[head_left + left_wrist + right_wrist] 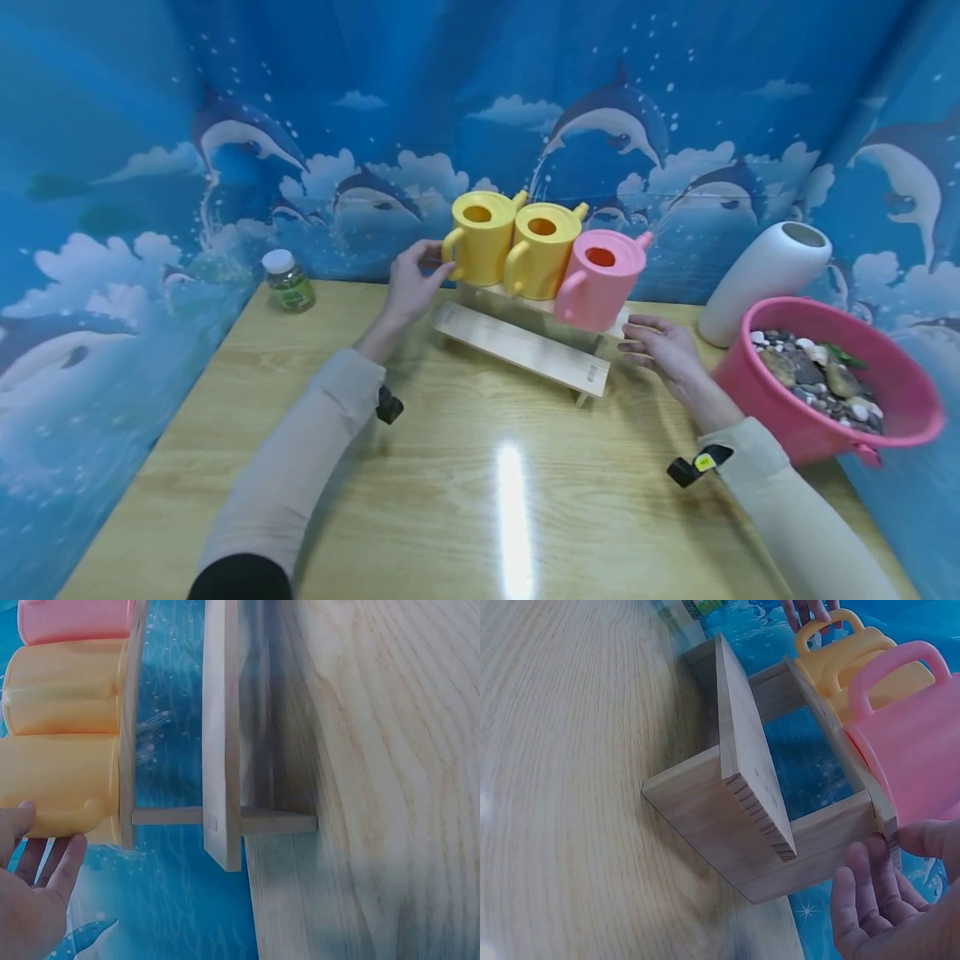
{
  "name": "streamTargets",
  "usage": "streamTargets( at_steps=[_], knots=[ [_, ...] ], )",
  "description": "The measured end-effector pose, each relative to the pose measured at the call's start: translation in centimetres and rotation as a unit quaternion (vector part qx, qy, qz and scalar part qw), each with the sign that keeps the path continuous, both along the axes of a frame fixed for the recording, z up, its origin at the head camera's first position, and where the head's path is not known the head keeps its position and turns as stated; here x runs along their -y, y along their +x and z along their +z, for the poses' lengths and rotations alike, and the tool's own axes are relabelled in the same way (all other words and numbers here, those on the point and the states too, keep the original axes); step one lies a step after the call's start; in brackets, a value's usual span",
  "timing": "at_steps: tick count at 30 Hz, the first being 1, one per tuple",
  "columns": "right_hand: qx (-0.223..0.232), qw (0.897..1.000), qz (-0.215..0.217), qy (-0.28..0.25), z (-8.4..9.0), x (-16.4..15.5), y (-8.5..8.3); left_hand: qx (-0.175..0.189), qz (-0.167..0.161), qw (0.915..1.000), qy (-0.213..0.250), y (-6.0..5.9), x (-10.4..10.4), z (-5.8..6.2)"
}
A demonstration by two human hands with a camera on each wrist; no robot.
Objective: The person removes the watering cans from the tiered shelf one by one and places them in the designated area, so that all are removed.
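A two-tier wooden stand (525, 346) bears two yellow watering cans and a pink watering can (600, 283) in a row on its upper board. At the row's left end my left hand (415, 283) holds the left yellow watering can (483, 242), thumb on the near side and fingers beside it. The other yellow watering can (542, 258) stands in the middle. My right hand (663, 350) grips the right end of the upper board, its thumb at the edge and its fingers (862, 881) against the side panel. The lower board (750, 742) bears nothing.
A small jar (290, 283) with a white lid stands at the table's back left. On the right are a white vase (761, 283) and a pink bucket (780, 417) with stones inside. A blue dolphin curtain (450, 100) hangs behind the wooden table (420, 500).
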State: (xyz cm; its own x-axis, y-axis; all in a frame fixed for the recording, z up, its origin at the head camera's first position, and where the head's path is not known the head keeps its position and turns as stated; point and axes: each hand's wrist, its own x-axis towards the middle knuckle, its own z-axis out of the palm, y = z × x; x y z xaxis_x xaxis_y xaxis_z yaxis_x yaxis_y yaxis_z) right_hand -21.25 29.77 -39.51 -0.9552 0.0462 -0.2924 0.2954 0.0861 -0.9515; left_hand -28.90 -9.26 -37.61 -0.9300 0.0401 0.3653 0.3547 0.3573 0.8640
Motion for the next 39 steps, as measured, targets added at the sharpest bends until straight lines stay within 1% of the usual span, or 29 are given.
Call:
streamTargets(
  at_steps=[6,12,17,22,25,30,35,39],
  knots=[
    [0.001,1.000,-0.004,0.000,0.0,0.3,0.0,0.010,-0.009,0.9997,-0.019,0.2,0.5,0.3],
    [0.006,1.000,-0.005,0.005,0.0,0.3,-0.1,0.002,-0.007,0.9999,-0.015,1.0,1.7,0.3],
    [0.007,1.000,-0.004,0.008,0.0,0.2,0.0,-0.004,0.019,0.9998,-0.010,1.7,3.8,0.2],
    [0.005,1.000,-0.005,0.001,0.0,0.1,-0.1,-0.004,0.063,0.9979,-0.011,2.2,6.7,-0.1],
    [0.005,1.000,-0.005,0.001,-0.1,0.1,0.0,-0.001,0.093,0.9957,-0.010,2.5,8.4,-0.6],
    [0.006,1.000,-0.001,0.010,-0.1,0.1,0.0,0.015,0.132,0.9911,-0.007,3.4,11.0,-1.7],
    [0.006,1.000,0.001,0.012,0.0,0.1,0.0,0.038,0.169,0.9846,-0.025,3.9,13.2,-3.6],
    [0.006,1.000,-0.001,0.006,0.0,0.1,0.0,0.054,0.186,0.9806,-0.033,4.0,14.7,-5.1]
  ],
)
